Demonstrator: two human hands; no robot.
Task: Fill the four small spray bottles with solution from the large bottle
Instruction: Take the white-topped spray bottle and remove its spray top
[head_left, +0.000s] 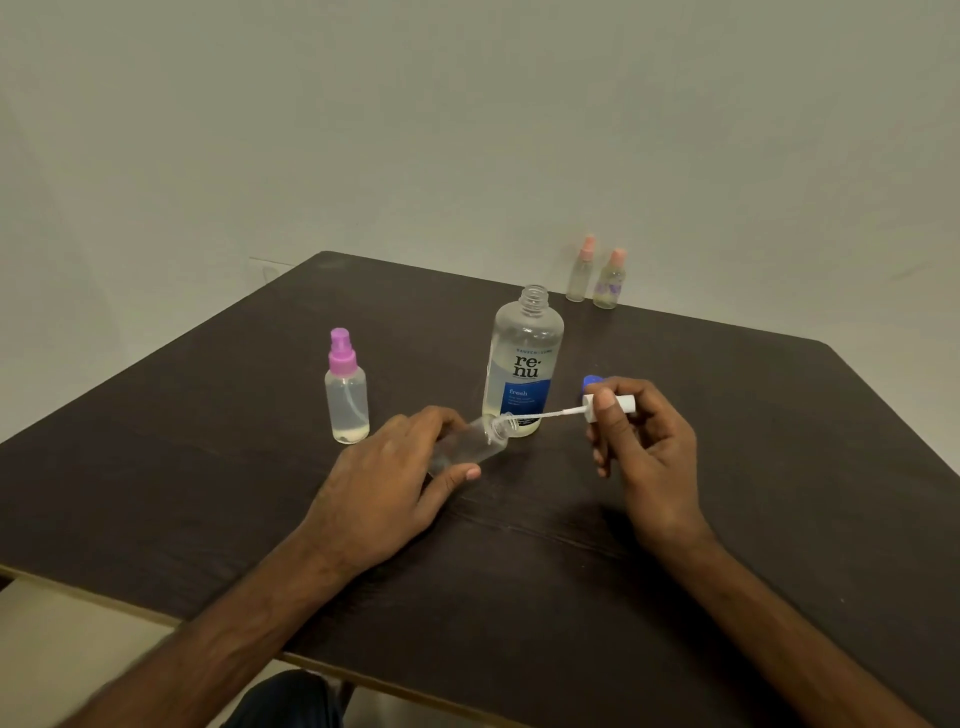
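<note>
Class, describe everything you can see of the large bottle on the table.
The large bottle is clear plastic, round-shouldered, with a threaded neck and no cap on. Its label reads "re-nu fresh", white above and blue below. It stands upright near the middle of the dark table, behind the small bottle's open mouth. Neither hand touches it.

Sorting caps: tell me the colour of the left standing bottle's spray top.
Pink-purple spray top, clearest in the head view.
</note>
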